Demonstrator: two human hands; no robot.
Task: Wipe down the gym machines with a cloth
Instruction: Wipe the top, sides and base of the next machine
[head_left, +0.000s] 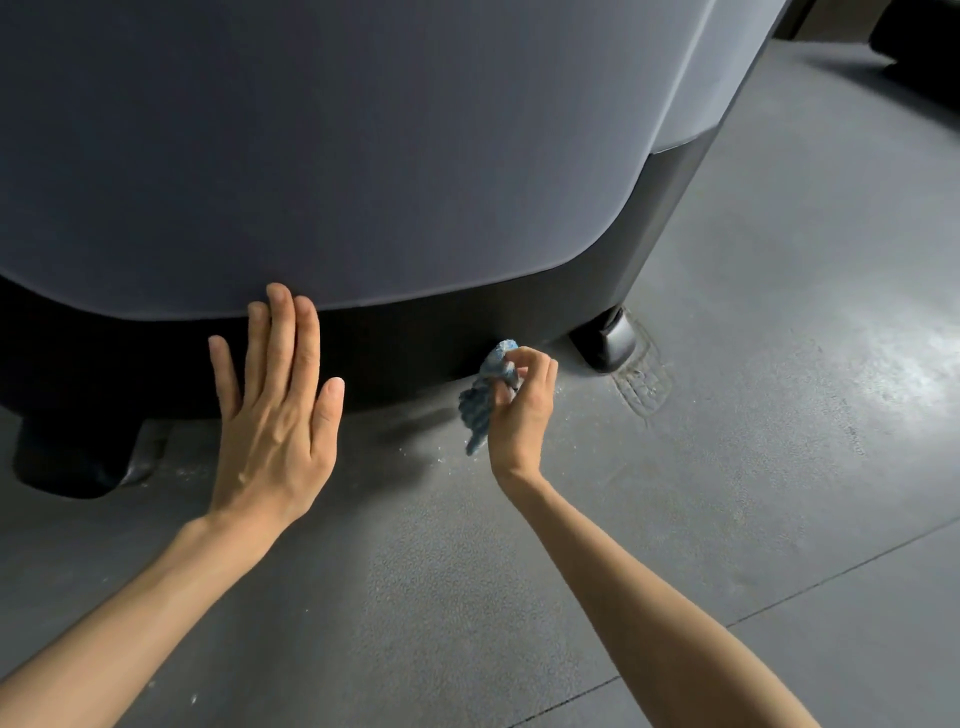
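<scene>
Down at the floor (779, 467), the machine (363, 156) filled the view. Whether its gray casing was already wiped could not be told, and the work seemed to be at the black lower band (415, 332). The left hand (270, 415) lay flat against that band, fingers straight. The right hand (519, 410) gripped the bunched blue cloth (485, 395) at the band's bottom edge, near the machine's right foot (605, 340).

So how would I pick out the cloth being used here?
Find the big grey machine housing and follow it down to its black base band. Near the band's lower edge, the right hand pinches a small crumpled cloth: the only blue thing among grey and black.
</scene>
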